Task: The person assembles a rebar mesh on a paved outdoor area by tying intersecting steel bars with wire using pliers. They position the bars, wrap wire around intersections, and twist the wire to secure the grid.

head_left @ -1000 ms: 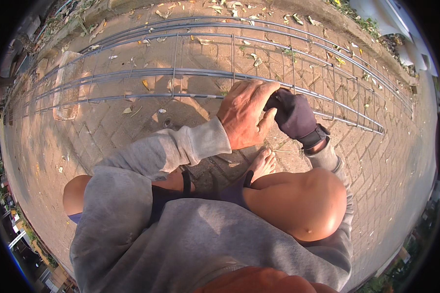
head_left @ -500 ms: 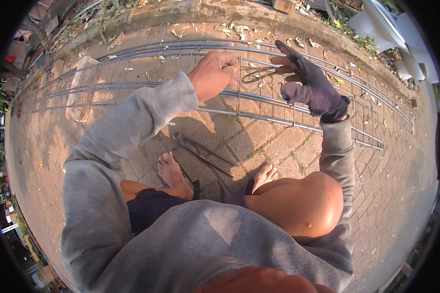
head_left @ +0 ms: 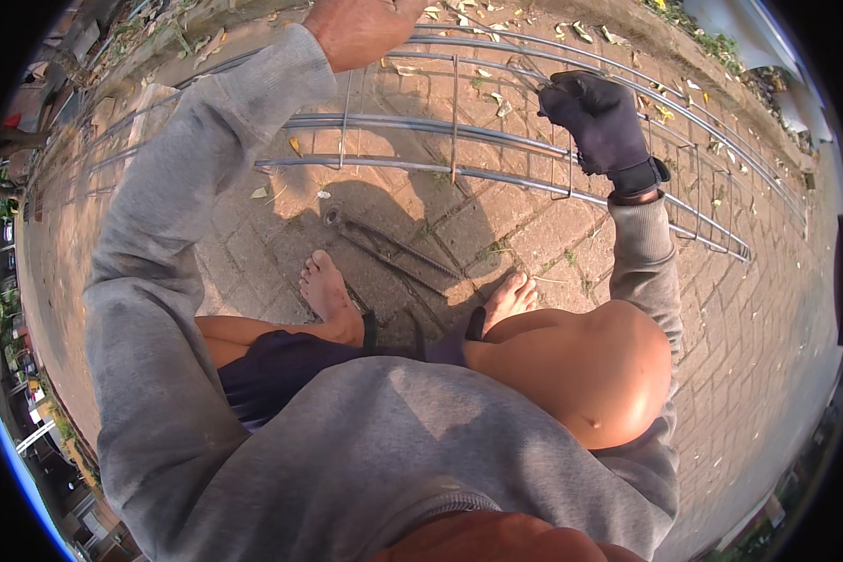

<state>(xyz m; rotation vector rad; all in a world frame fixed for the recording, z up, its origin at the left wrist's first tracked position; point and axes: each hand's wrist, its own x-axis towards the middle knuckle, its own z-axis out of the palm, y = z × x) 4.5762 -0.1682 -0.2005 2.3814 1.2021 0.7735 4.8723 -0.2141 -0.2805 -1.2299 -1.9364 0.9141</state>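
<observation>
A long rebar cage (head_left: 454, 122) of grey steel rods and thin square stirrups lies across the paving in front of me. My left hand (head_left: 361, 36), bare, reaches over the cage's far rods at the top edge; its fingertips are cut off or hidden. My right hand (head_left: 590, 117), in a dark purple glove, is closed in a fist above the rods to the right. Thin wire (head_left: 525, 70) seems to run from its fingers toward the upper left. A dark tool (head_left: 347, 227) with a rounded head and two long legs rests on the bricks between cage and feet.
My bare feet (head_left: 326, 288) stand on brick paving (head_left: 740, 365) close to the cage. Dry leaves (head_left: 504, 105) are scattered among the rods. A low kerb (head_left: 150, 61) runs behind the cage. Large pale objects (head_left: 740, 37) stand at the far right.
My left hand has moved up and left, away from the stirrup. The gloved right hand has gone from spread fingers to a fist. The view has shifted, so the cage sits higher.
</observation>
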